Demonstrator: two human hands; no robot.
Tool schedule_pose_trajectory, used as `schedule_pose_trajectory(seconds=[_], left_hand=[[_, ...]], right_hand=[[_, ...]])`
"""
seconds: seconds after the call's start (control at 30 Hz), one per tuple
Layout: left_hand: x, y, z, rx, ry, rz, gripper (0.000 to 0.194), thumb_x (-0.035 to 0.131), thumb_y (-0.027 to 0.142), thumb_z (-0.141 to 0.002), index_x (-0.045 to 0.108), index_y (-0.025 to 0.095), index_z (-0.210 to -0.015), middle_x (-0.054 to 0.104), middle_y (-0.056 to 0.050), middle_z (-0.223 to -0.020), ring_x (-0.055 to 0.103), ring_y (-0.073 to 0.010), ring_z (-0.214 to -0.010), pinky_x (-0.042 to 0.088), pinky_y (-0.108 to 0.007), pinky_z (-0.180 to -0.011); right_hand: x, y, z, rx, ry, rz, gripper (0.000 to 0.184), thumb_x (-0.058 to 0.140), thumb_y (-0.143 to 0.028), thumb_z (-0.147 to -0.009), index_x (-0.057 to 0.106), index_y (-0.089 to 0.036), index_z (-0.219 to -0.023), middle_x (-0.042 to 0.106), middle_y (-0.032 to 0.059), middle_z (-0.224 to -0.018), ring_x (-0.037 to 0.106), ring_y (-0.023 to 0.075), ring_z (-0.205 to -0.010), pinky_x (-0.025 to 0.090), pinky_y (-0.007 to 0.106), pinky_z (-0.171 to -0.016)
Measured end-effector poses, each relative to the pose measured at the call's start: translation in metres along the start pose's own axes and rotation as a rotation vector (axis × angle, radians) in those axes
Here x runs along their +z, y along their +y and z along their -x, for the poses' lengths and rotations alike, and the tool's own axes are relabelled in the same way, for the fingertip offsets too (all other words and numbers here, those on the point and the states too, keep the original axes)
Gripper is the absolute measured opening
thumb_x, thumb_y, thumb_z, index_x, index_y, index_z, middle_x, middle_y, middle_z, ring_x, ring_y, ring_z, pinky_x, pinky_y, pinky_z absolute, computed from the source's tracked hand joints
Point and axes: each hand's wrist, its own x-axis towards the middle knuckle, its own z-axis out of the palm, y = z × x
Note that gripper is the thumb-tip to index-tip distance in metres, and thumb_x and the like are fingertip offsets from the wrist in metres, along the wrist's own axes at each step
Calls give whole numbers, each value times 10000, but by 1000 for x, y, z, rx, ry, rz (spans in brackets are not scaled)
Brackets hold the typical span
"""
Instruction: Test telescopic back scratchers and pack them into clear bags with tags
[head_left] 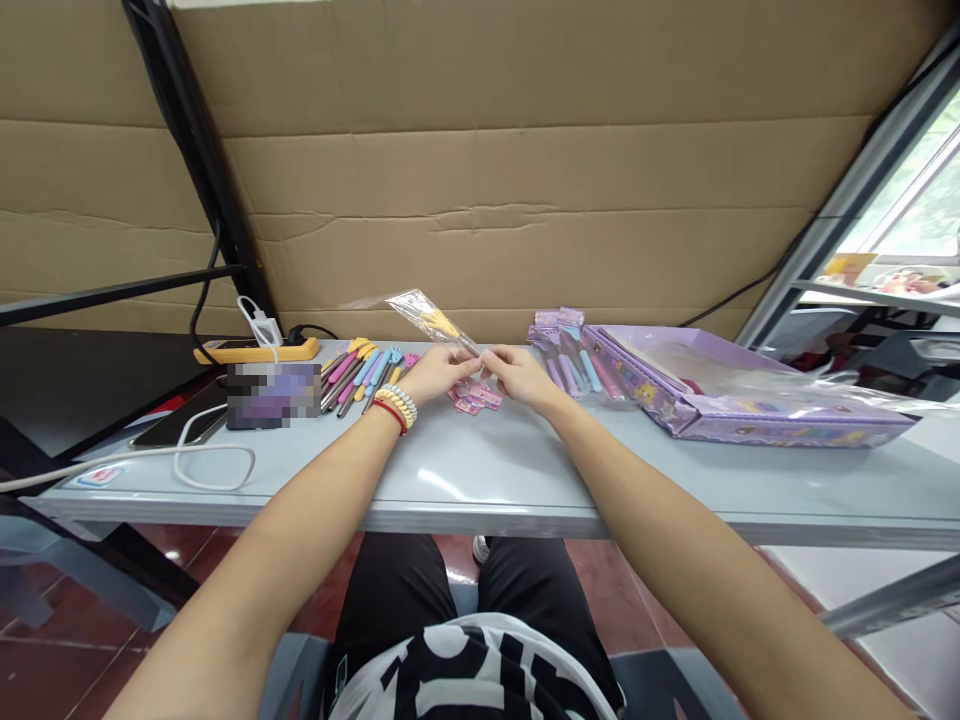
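Both my hands meet above the middle of the table, pinching the lower end of a clear plastic sleeve (409, 303). Inside the sleeve is what looks like a yellow-headed back scratcher (441, 322), tilted up to the left. My left hand (437, 372) has its fingers closed on the sleeve; my right hand (519, 374) pinches the same end. Small pink printed cards (475, 398) lie on the table just below my hands. Left of my left hand is a pile of loose back scratchers (365, 375) with coloured heads and metal shafts. Bagged ones (574, 362) with pink header cards lie to the right.
A purple printed box (787, 425) with clear plastic film on it sits at the right of the grey table (480, 480). At left are a yellow power strip (259, 350), a dark phone (180, 415) and a white cable (217, 485). Cardboard (525, 170) stands behind.
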Motion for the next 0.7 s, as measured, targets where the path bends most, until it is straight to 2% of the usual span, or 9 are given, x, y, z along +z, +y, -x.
schedule_pose_trajectory(seconds=[0.07,0.13,0.23,0.3,0.37,0.53,0.7], left_hand=[[-2,1,1,19,-51,-31,307,749,421,-676,669,125,-692,635,-58,-656,577,-132,-560,453,-233,-484],[-4,4,2,17,-3,-18,322,754,434,-663,683,131,-747,660,-67,-723,598,-137,-612,461,-230,-523],[-10,10,1,13,222,133,370,734,476,-671,665,142,-813,685,-85,-865,637,-150,-691,483,-230,-572],[-17,12,-1,32,359,286,378,712,492,-688,635,142,-810,681,-82,-850,640,-146,-664,493,-239,-561],[-23,12,-3,53,431,408,351,726,452,-685,607,144,-803,672,-62,-791,635,-138,-629,500,-243,-543],[-24,11,-3,58,378,479,305,752,365,-694,567,155,-816,672,-38,-762,670,-151,-688,533,-258,-601],[-9,13,0,60,327,490,320,757,356,-702,533,163,-822,647,-8,-765,677,-143,-669,545,-278,-645]], right_hand=[[-2,-1,0,-15,1,6,423,512,-557,-772,598,-143,-742,606,33,-688,449,93,-523,344,238,-502],[-4,-2,1,-34,54,27,405,532,-537,-764,617,-141,-759,605,29,-664,464,104,-541,354,246,-523],[-6,-5,2,-84,138,110,354,535,-483,-779,640,-145,-803,633,37,-695,510,126,-612,381,257,-586],[-6,-7,4,-111,164,189,315,529,-444,-788,645,-152,-809,656,48,-748,531,137,-657,396,266,-632],[-5,-8,6,-132,176,259,290,532,-414,-785,644,-155,-851,666,56,-807,542,144,-682,408,277,-665],[-4,-4,6,-199,197,336,475,602,-391,-701,575,-139,-1104,626,92,-974,563,192,-808,431,326,-749],[-3,4,5,-278,170,329,542,569,-282,-631,527,-146,-1154,577,128,-1092,542,246,-965,439,377,-820]])
